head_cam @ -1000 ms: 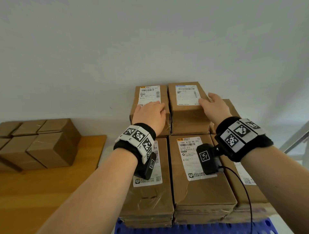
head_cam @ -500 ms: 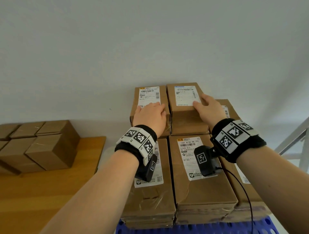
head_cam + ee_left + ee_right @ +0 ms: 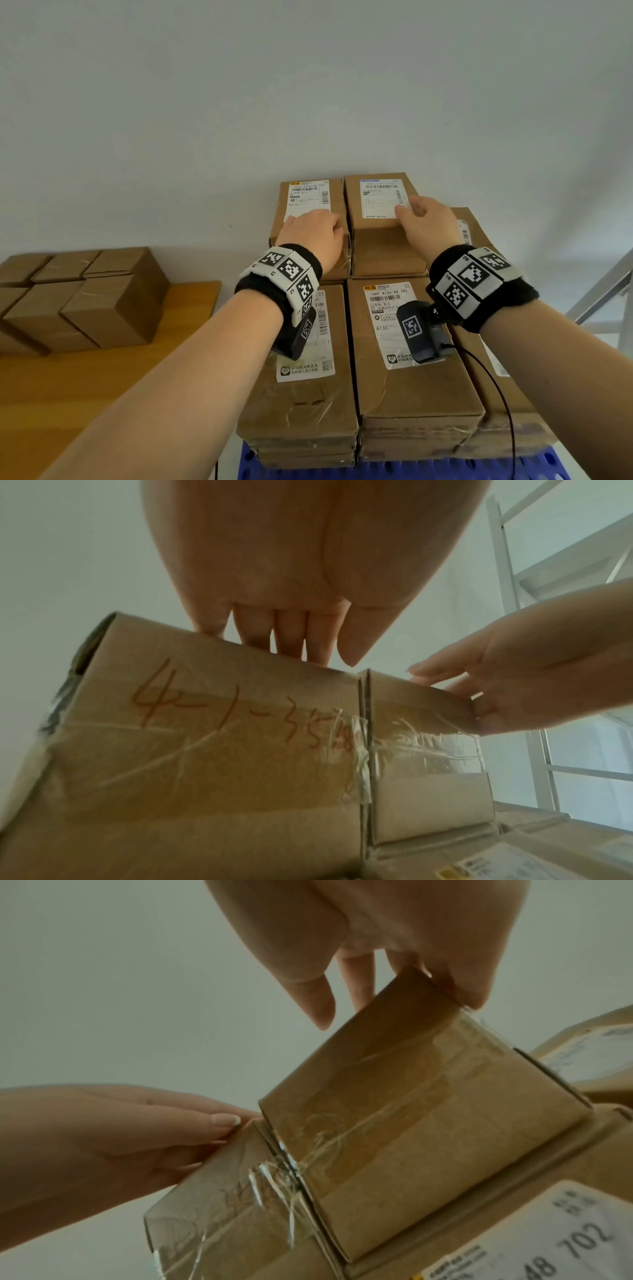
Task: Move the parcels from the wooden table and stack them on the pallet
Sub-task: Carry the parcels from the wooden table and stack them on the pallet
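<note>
Lengthwise, parcel [image 3: 380,222] points toward wall [image 3: 308,85].

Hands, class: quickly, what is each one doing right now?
Left hand: open, fingers flat on the left upper brown cardboard parcel.
Right hand: open, resting on the right upper brown cardboard parcel.

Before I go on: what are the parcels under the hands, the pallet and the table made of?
Parcels: brown corrugated cardboard, matte, sealed with glossy clear tape, paper labels on top. Pallet: looks like blue moulded plastic, with holes in its surface; little of it shows. Table: wood or wood veneer, smooth orange-brown finish with visible grain.
</note>
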The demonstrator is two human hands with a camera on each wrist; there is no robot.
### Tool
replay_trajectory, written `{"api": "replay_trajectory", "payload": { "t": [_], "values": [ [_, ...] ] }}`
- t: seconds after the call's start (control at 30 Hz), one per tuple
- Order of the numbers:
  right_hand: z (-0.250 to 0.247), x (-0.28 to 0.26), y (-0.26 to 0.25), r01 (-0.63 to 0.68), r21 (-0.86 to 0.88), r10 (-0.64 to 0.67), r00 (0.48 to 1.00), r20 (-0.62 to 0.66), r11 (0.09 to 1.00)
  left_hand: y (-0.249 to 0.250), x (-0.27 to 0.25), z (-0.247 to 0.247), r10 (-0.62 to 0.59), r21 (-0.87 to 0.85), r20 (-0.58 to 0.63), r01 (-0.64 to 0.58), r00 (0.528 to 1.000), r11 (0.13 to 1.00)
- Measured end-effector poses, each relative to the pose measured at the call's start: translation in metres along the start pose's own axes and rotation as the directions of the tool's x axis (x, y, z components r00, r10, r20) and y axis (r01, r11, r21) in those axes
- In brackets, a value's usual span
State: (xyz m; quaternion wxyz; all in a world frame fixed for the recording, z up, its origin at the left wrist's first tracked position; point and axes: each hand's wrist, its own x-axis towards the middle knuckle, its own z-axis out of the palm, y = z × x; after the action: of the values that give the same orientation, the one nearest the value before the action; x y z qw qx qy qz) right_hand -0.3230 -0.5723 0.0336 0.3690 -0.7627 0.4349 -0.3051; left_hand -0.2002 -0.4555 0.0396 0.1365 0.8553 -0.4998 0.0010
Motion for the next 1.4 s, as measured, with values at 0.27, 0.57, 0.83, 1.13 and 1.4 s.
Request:
{"api": "replay_trajectory", "payload": {
  "t": [0.27, 0.57, 0.83, 1.13, 1.4],
  "values": [
    [0.001, -0.023, -0.03, 0.261, 0.049, -0.256, 0.962, -0.099, 0.964, 0.001, -0.019, -0.023, -0.064, -0.258, -0.115, 0.032, 0.991, 0.966],
    [0.034, -0.08, -0.064, 0.229, 0.329, -0.26, 0.964, 0.05, 0.916, -0.032, -0.084, -0.05, -0.261, -0.487, -0.336, 0.07, 0.905, 0.871],
    [0.088, -0.141, -0.108, 0.218, 0.404, -0.299, 0.943, 0.147, 0.888, -0.098, -0.159, -0.074, -0.341, -0.51, -0.372, 0.117, 0.863, 0.852],
    [0.225, -0.272, -0.201, 0.125, 0.498, -0.3, 0.909, 0.289, 0.858, -0.257, -0.299, -0.118, -0.423, -0.451, -0.407, 0.225, 0.809, 0.864],
    [0.34, -0.369, -0.277, 0.142, 0.463, -0.362, 0.827, 0.43, 0.875, -0.385, -0.403, -0.149, -0.536, -0.459, -0.379, 0.35, 0.754, 0.816]
  ]
}}
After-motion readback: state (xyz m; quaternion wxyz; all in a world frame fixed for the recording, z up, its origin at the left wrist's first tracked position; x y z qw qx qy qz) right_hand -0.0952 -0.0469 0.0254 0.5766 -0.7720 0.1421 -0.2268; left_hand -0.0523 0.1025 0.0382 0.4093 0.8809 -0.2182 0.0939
